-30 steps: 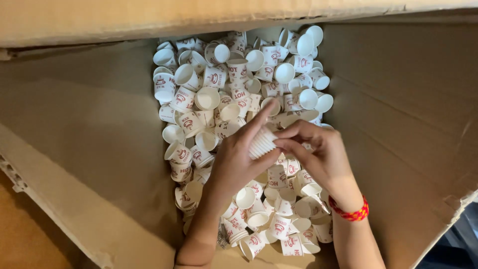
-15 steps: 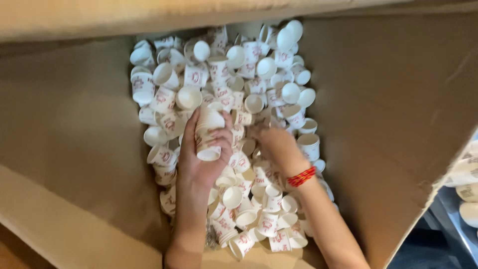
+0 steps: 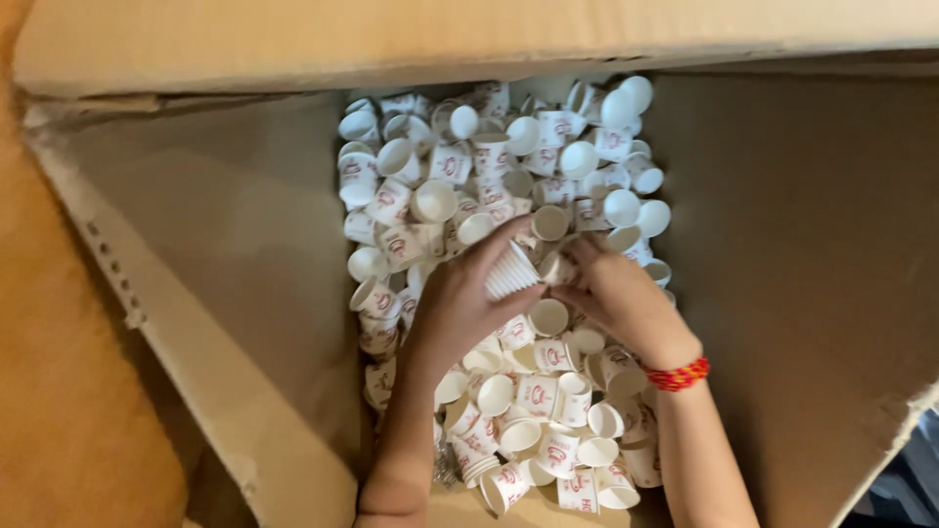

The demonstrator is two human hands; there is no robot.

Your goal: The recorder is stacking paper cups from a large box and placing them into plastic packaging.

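Observation:
A big cardboard box [image 3: 235,284] holds a heap of small white paper cups with red print [image 3: 489,176]. My left hand [image 3: 460,298] grips a short stack of nested white cups [image 3: 511,271], lying sideways over the middle of the heap. My right hand [image 3: 611,293], with a red beaded band [image 3: 677,374] at the wrist, pinches a single cup [image 3: 556,266] right beside the open end of the stack. Both forearms reach in from the bottom edge of the view.
Brown box flaps surround the heap: one across the top [image 3: 489,39], a wide one at right [image 3: 812,274], a slanted one at left. An orange-brown floor [image 3: 59,372] shows at far left. Loose cups lie in all directions under my hands.
My right hand has come back from the heap with a cup to the stack's open end. The left hand has turned the stack sideways. The view has shifted right.

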